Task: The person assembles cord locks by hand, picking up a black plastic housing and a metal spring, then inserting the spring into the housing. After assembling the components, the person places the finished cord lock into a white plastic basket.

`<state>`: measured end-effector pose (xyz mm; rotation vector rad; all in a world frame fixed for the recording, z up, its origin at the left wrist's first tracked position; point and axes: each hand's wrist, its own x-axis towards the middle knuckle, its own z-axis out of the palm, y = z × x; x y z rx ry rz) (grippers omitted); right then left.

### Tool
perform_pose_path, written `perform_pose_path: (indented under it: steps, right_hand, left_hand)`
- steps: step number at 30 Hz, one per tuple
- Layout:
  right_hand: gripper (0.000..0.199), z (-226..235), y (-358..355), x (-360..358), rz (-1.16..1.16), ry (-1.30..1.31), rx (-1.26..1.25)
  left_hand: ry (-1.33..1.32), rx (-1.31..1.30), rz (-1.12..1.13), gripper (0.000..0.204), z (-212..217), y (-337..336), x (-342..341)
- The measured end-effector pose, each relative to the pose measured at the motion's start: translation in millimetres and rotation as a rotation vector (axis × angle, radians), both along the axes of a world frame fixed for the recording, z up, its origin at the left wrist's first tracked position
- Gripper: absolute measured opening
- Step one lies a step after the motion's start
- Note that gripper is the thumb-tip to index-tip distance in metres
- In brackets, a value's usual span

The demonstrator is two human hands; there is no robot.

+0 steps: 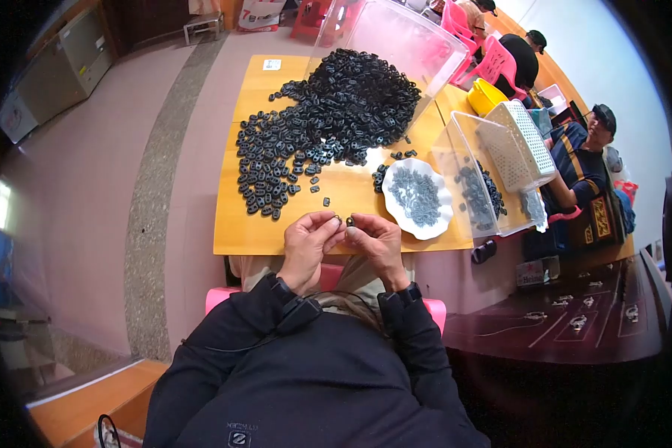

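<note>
Both hands meet at the near table (pixel 246 243) edge. Left hand (pixel 308 243) pinches a small dark part (pixel 338 219) at its fingertips; right hand (pixel 377 240) pinches another dark piece (pixel 350 221) just beside it, the two nearly touching. Big pile (pixel 351 104) of black parts behind, white dish (pixel 418 196) of parts at right, clear bin (pixel 474 175) beyond it

Matt black plastic pieces (pixel 336 112) heaped on a smooth wooden table (pixel 351 196).
</note>
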<state>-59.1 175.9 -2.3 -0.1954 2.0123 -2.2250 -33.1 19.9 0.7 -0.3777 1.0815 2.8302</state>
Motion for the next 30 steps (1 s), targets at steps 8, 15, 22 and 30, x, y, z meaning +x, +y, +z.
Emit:
perform_pose_path:
  steps: [8, 15, 22, 30]
  right_hand:
    - [0.024, 6.7, 4.6, -0.7, 0.083, -0.12, -0.109]
    - [0.025, 2.3, 8.6, -2.1, 0.097, -0.136, -0.117]
    - [0.025, 2.5, 11.1, -4.2, 0.122, -0.142, -0.101]
    - [0.024, 5.3, 13.8, -5.8, 0.142, -0.175, -0.101]
  left_hand:
    - [-0.019, 0.017, -0.017, 0.01, 1.1, -0.4, 0.3]
    - [-0.036, 0.043, -0.026, 0.011, -0.4, -0.4, 0.7]
    - [-0.046, 0.016, -0.049, 0.012, -0.3, 0.1, 0.9]
    - [-0.057, -0.002, -0.068, 0.012, 2.7, -1.3, 0.9]
